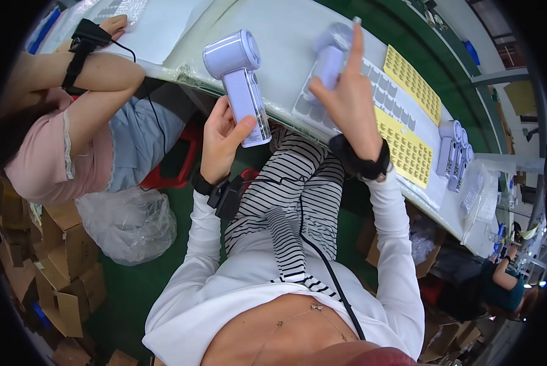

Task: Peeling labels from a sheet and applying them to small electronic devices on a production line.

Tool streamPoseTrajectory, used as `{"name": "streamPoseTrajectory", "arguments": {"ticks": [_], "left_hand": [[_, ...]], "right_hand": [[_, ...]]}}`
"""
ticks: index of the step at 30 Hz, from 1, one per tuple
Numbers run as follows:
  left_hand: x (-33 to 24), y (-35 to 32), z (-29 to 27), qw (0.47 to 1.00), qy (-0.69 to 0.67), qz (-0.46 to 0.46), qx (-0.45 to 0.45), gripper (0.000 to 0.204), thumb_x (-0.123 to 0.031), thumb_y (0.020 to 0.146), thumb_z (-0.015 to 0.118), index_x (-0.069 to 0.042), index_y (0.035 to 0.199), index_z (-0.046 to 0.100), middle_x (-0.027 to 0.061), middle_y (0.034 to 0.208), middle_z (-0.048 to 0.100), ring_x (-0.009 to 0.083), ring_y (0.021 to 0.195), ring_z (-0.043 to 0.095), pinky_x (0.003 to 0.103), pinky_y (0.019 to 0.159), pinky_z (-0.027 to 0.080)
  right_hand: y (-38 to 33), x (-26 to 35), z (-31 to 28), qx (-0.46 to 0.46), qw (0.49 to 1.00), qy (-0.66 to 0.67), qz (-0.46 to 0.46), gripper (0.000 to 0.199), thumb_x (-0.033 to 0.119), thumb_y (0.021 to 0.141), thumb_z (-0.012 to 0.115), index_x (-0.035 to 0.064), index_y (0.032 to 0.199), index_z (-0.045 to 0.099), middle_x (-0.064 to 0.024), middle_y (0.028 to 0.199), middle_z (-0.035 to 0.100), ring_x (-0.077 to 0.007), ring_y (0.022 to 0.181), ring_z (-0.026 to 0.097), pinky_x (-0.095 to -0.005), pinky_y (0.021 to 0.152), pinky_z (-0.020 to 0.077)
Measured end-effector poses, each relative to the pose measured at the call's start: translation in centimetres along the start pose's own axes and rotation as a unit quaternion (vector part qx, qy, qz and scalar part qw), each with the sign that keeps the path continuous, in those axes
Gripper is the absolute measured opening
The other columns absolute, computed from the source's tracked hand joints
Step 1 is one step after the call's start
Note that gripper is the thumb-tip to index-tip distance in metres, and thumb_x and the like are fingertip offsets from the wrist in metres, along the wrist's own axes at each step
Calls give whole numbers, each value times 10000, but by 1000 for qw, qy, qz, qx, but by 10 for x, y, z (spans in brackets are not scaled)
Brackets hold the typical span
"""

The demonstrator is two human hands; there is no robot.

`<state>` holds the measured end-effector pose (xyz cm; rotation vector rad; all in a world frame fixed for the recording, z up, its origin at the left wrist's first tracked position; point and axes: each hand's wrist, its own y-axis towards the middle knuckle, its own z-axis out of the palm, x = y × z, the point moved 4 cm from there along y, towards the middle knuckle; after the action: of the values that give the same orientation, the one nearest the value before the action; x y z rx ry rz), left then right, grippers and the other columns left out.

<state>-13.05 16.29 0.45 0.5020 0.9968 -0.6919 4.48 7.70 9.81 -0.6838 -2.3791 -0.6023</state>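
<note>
My left hand (221,137) is closed around the lower handle of a lavender handheld fan (243,97), which has a round head and a clear cover near its base. It stands upright in front of the table edge. Over the table, my right hand (352,104) is spread, its index finger stretched away from me and its thumb out to the left. A second lavender handheld fan (329,64), blurred, lies between that thumb and finger; whether they touch it is unclear. Beneath is a white sheet of grey stickers (383,96).
Two yellow sheets (412,85) with rows of small pieces lie right of the stickers. Several lavender fans (450,149) sit farther right beside bubble wrap (482,195). A co-worker's arm (112,88) rests at the left. Cardboard boxes (69,244) and a plastic bag (127,226) are on the floor.
</note>
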Motion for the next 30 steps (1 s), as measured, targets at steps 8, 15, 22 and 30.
{"name": "streamPoseTrajectory", "arguments": {"ticks": [8, 15, 22, 30], "left_hand": [[-9, 4, -7, 999, -33, -3, -3, 399, -63, 840, 600, 57, 1177, 423, 115, 1028, 584, 147, 923, 579, 274, 833, 444], [-4, 1, -11, 1000, -16, -10, 1, 492, -172, 851, 606, 63, 1225, 389, 152, 1001, 595, 196, 906, 607, 303, 798, 486], [-1, 2, 0, 999, -26, -22, 1, 576, -215, 833, 630, 63, 1258, 358, 160, 994, 601, 198, 887, 616, 312, 807, 493], [2, 4, 8, 998, -54, -36, 13, 628, -222, 815, 654, 64, 1277, 341, 151, 1032, 591, 211, 917, 618, 321, 817, 495]], "right_hand": [[20, 18, 37, 53, 998, -37, -21, 1032, 297, 676, 783, 81, 1423, 105, -204, 737, 628, -338, 567, 620, -362, 508, 494], [56, -83, -41, 11, 996, -35, -79, 675, 125, 766, 671, 162, 1344, 324, -95, 858, 667, -218, 669, 624, -298, 623, 499], [64, -89, -17, 59, 988, -96, -105, 582, 94, 773, 647, 154, 1288, 384, -113, 942, 674, -284, 739, 634, -324, 694, 495], [77, -113, -15, 31, 998, -20, -44, 505, 70, 747, 659, 101, 1207, 452, -68, 825, 663, -184, 689, 622, -292, 643, 486]]}}
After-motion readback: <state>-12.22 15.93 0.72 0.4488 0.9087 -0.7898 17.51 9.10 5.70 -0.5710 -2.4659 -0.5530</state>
